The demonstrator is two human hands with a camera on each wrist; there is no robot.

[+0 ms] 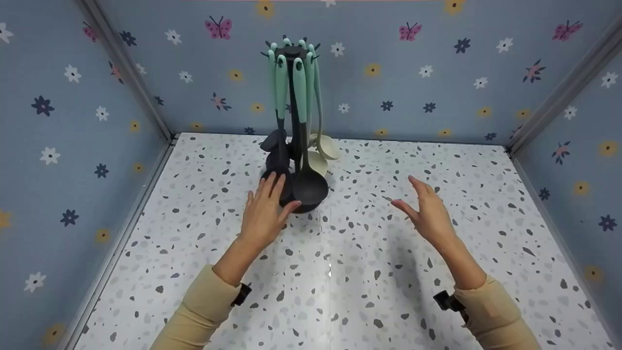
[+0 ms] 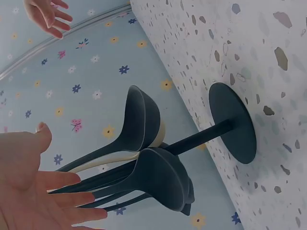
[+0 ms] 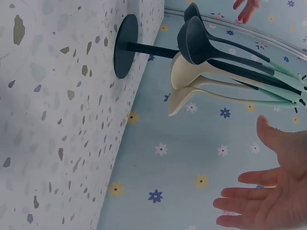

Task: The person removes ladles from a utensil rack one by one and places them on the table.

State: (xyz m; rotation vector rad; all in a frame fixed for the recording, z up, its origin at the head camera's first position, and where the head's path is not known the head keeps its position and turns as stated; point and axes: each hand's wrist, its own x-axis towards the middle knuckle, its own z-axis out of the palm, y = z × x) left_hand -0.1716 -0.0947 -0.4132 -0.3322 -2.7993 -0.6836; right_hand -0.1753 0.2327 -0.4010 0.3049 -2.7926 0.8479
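A utensil stand with a black pole [image 2: 204, 137] and round black base [image 2: 232, 122] stands upright on the speckled table. Black ladles [image 1: 311, 187] and cream-coloured spoons or ladles [image 1: 328, 147] hang around it by mint-green handles [image 1: 300, 90]. My left hand [image 1: 262, 218] is on the near left side of the stand, fingers spread and overlapping the dark ladle heads in the head view. In the left wrist view its palm [image 2: 29, 196] holds nothing. Farther right, my right hand [image 1: 432, 214] hovers over the table with fingers extended and nothing in them.
Behind the stand rises a blue wall [image 1: 379, 97] printed with flowers and butterflies. Side panels [image 1: 73, 160] in the same pattern flank the white speckled table [image 1: 340, 291]. Metal strips [image 1: 126, 58] run along the corners.
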